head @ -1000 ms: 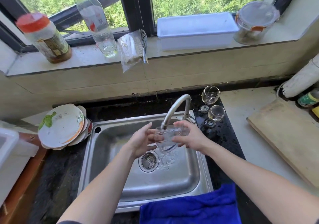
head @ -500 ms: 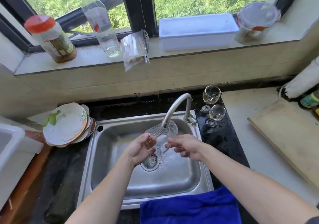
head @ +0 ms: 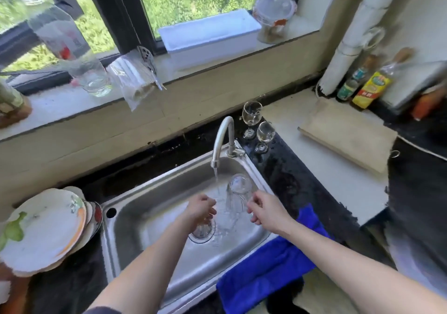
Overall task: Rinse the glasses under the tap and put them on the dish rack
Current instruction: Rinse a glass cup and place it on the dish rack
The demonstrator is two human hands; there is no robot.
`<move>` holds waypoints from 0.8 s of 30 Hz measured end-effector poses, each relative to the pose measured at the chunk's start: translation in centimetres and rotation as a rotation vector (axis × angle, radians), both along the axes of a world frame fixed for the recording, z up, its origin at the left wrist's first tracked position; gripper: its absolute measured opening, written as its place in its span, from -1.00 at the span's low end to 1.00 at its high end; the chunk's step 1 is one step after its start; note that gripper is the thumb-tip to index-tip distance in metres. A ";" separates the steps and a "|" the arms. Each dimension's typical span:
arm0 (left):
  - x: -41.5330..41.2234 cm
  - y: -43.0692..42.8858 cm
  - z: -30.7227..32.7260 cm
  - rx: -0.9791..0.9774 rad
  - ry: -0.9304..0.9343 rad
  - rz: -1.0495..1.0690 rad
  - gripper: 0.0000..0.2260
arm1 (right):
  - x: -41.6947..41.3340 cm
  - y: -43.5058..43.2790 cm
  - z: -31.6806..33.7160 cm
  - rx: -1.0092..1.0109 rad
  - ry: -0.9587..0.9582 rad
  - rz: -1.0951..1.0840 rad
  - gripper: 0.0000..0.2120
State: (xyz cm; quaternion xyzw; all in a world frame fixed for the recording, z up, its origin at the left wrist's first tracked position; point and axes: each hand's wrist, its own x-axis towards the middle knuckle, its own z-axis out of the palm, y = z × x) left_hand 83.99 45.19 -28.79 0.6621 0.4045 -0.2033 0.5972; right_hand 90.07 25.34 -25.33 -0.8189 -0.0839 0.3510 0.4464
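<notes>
A clear glass (head: 238,191) is over the steel sink (head: 150,219), just right of the water running from the tap (head: 223,139). My right hand (head: 264,213) pinches the glass low on its right side. My left hand (head: 202,211) has its fingers curled at the glass's lower end, in the stream, where splashing water blurs the contact. Two stemmed glasses (head: 251,117) (head: 264,134) stand upright on the dark counter behind the tap.
A stack of dirty plates (head: 46,229) sits left of the sink. A blue cloth (head: 273,265) lies at the sink's front right corner. A wooden board (head: 348,132) and bottles (head: 370,86) are at the right. Bottles, a bag and a white tub (head: 210,35) line the sill.
The glass has shifted from under the spout to just right of the stream, and both hands have slid lower on it. The camera has swung to the right.
</notes>
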 end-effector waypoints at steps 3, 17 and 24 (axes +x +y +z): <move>1.2 -2.5 0.3 0.154 -0.105 -0.121 -0.82 | -1.1 -3.8 0.6 -0.063 -0.137 -0.074 -0.81; 0.0 -34.3 4.4 0.468 -0.422 -0.904 -0.85 | -15.7 -34.5 2.4 -0.185 -0.262 -0.602 -0.72; -5.3 -54.0 4.7 0.374 -0.487 -1.182 -0.84 | -26.4 -51.1 3.0 -0.418 -0.323 -0.835 -0.72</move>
